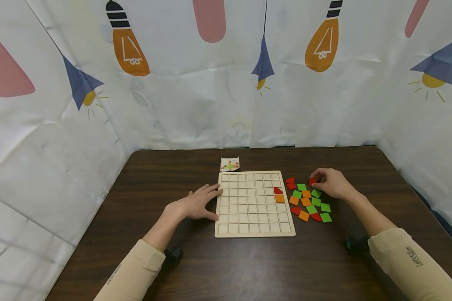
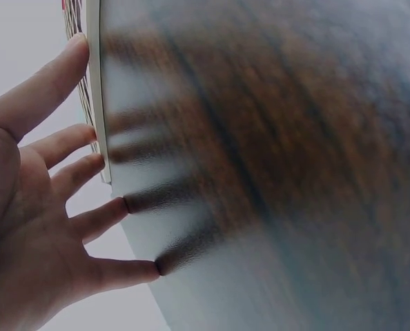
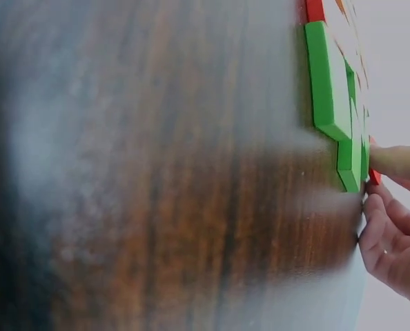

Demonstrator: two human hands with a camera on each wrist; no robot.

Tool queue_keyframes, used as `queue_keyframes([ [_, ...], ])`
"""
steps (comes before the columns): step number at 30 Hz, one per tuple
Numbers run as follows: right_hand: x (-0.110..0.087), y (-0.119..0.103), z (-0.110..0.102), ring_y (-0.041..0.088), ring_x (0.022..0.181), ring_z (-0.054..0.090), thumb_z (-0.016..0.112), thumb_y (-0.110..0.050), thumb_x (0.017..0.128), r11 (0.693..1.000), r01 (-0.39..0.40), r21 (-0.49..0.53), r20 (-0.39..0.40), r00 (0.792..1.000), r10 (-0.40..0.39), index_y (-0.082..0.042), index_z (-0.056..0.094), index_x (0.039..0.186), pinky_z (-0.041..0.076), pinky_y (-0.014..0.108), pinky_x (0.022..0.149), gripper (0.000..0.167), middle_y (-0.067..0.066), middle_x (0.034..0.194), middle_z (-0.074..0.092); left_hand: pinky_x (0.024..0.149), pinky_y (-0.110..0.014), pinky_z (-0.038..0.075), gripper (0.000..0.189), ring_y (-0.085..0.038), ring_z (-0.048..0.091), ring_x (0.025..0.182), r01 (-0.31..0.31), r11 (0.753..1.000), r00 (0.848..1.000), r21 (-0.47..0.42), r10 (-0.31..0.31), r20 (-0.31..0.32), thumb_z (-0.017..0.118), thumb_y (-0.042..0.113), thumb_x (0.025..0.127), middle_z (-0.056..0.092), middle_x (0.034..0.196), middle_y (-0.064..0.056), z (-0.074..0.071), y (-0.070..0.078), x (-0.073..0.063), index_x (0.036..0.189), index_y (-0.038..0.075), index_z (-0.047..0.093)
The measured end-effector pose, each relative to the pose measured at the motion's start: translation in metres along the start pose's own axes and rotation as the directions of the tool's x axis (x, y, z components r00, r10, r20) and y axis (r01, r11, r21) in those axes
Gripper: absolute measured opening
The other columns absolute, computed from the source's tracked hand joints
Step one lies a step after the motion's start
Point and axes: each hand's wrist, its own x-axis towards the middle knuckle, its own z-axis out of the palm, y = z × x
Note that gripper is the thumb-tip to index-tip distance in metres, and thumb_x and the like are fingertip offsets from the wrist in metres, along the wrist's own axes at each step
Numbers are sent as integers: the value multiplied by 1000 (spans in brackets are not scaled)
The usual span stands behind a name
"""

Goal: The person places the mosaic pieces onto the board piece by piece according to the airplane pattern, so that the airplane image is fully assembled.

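- From where I stand, the left hand [image 1: 197, 203] lies at the board's left edge, its grip wide: the fingers are spread and the thumb stands well away from them.
- Seen close by the left wrist camera, the thumb and 2 fingertips meet the edge of the board [image 1: 249, 209], while the other 2 fingertips touch the table [image 1: 248, 267].
- The right hand [image 1: 331, 183] is over at the far side of the loose pieces, its grip narrow: thumb and fingertips pinch a red piece [image 1: 313, 182], low at the table and partly hidden by the fingers.
- The loose pieces [image 1: 311, 209] lie on the table just right of the board, in red, green and orange; some touch, others sit slightly apart.
- The green squares [image 3: 329, 83] show large to the right wrist camera, near the pinching fingers.
- The board is pale, lies flat and is ruled into square cells.
- 2 cells near its right edge are filled: a red tile [image 1: 278, 190] with a curved side, and an orange tile [image 1: 280, 198] directly on its near side.
- A small card [image 1: 230, 164] with a coloured pattern lies just past the board's far left corner.
- Behind the table hangs a white curtain [image 1: 211, 104] printed with bulbs and lamps.
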Motion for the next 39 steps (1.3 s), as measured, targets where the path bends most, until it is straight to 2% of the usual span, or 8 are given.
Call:
queue_keyframes([
  [16, 4, 3, 1, 21, 82, 61, 74, -17, 97, 998, 13, 54, 29, 999, -15, -1, 71, 113, 50, 39, 72, 22, 5, 95, 66, 111, -78, 10, 88, -40, 8, 155, -4, 1000, 1000, 2, 4, 4, 77, 41, 93, 14, 171, -10, 0, -1, -1, 163, 12, 31],
  [25, 3, 4, 2, 20, 81, 60, 74, -22, 98, 998, 4, 55, 37, 999, -6, -1, 72, 113, 50, 38, 71, 26, 4, 93, 66, 111, -78, 9, 87, -39, 8, 155, -4, 1000, 1000, -3, 4, 6, 76, 41, 94, 14, 171, -10, 0, 0, -2, 163, 12, 32],
  [39, 2, 6, 2, 22, 84, 60, 70, -22, 101, 990, 26, 136, 36, 999, -32, -2, 72, 118, 51, 37, 72, 27, 6, 96, 66, 111, -78, 10, 87, -40, 8, 155, -2, 1000, 1000, 2, 2, 9, 76, 41, 94, 14, 171, -10, 0, 0, -2, 163, 12, 32],
])
